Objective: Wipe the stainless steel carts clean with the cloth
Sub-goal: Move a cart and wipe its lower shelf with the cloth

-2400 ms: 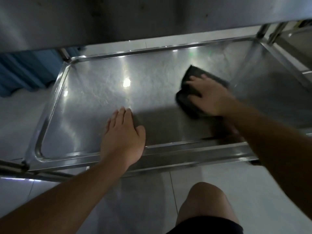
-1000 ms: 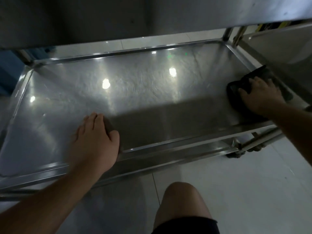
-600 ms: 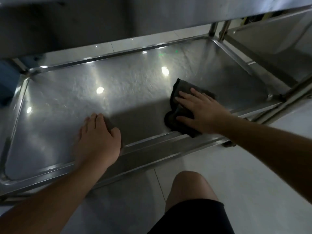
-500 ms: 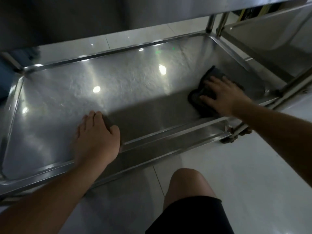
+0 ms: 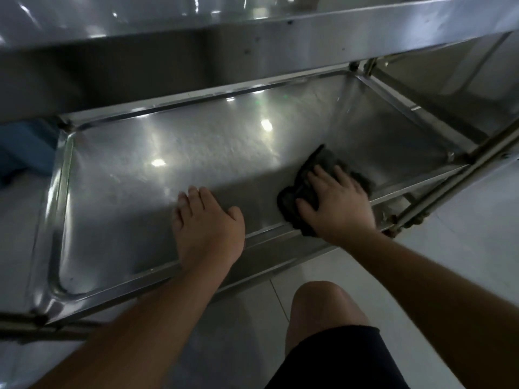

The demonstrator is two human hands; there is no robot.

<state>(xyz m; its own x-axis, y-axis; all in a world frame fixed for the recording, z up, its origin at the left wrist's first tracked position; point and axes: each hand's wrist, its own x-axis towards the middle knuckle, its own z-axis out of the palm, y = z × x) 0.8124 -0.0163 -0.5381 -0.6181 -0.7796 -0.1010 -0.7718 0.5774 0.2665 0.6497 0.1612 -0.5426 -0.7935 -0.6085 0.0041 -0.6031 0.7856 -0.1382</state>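
I see my right hand (image 5: 335, 204) pressing the cloth (image 5: 325, 189) flat against the lower shelf (image 5: 196, 153) of the cart, fingers spread over the bunched fabric near the front rim, right of centre. My left hand (image 5: 209, 223) lies open, palm down on the shelf just inside that rim, grasping nothing. The main risk, as I judge it, is the cloth bunching further under my palm, so that only a narrow strip touches the steel and streaks stay behind. The raised rim (image 5: 269, 237) is touching the cloth's near edge; a stroke toward me could snag it there and pull it from under my fingers. Leaning on the left hand could also roll the cart away, since a caster (image 5: 393, 223) sits under the right corner.
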